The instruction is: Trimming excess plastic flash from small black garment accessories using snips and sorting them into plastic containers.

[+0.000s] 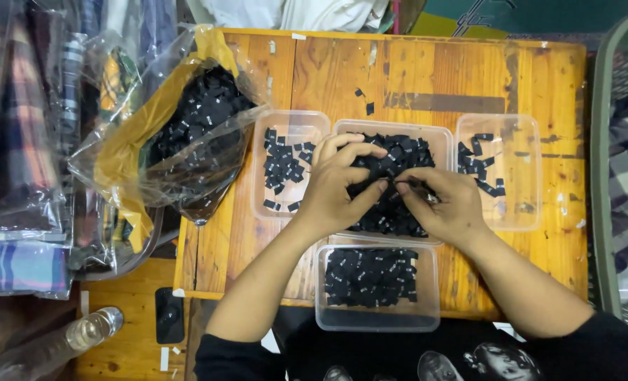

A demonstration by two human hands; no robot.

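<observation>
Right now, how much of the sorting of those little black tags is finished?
Partly done, it seems. The near tub holds a neat layer of black tags, the left tub a scatter and the right tub only a few. In hand: the left hand and right hand pick at tags over the full middle tub. Left: that heap and the plastic bag of tags.

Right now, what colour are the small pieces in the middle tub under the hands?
Black, with tiny pale marks, seen in the head view: the small pieces fill the clear middle tub.
</observation>
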